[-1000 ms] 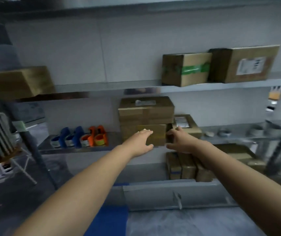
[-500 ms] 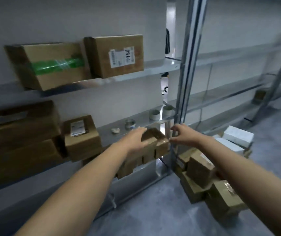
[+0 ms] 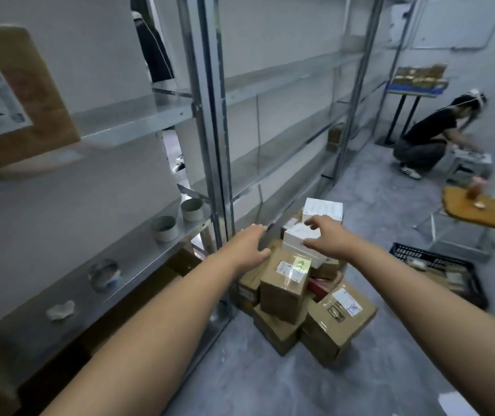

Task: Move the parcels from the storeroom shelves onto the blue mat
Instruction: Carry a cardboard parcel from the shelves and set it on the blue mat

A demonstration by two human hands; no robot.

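A heap of parcels (image 3: 330,325) lies on the grey floor beside the shelf post. A brown box with a yellow sticker (image 3: 286,280) sits tilted on top of the heap, with white boxes (image 3: 300,235) behind it. My left hand (image 3: 250,246) and my right hand (image 3: 325,238) hover just above the heap, a box-width apart, fingers loosely bent, holding nothing. One labelled parcel (image 3: 9,106) stays on the upper shelf at far left. No blue mat is in view.
Metal shelf posts (image 3: 213,130) stand just left of the heap. Tape rolls (image 3: 165,228) sit on the low shelf. A black crate (image 3: 438,271) and a wooden-topped stand (image 3: 480,210) are at right. A person (image 3: 432,136) crouches at the far wall.
I turned right from the shelf to the floor heap. The small brown box my hands carried is out of them; both hands now hang open above the heap.
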